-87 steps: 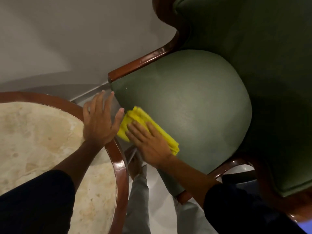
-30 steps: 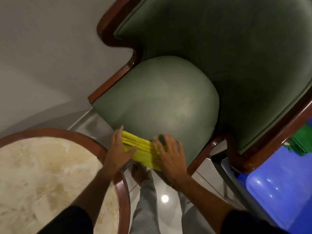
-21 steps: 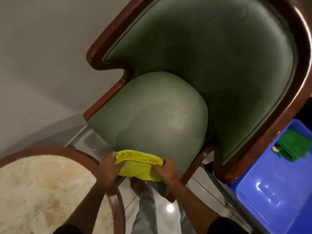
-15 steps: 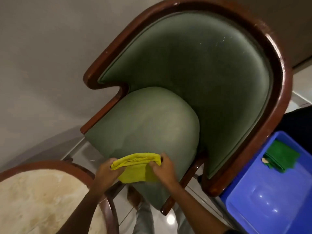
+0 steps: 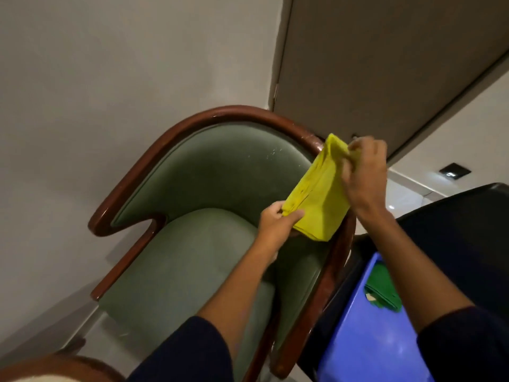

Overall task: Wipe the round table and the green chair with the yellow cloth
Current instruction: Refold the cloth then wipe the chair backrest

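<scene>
Both hands hold yellow cloth [image 5: 316, 199] up over green chair [image 5: 192, 271] backrest: left hand [image 5: 278, 221] grip pinches lower corner, right hand [image 5: 363, 172] grip the top.

Folded yellow cloth [image 5: 316, 199] up in the air, stretched slantwise over the right side of the green chair [image 5: 192, 260], pinched at both ends. Chair upright, wood-framed, green seat and backrest bare. Round table [image 5: 55, 368] barely peeking in, bottom left.
</scene>
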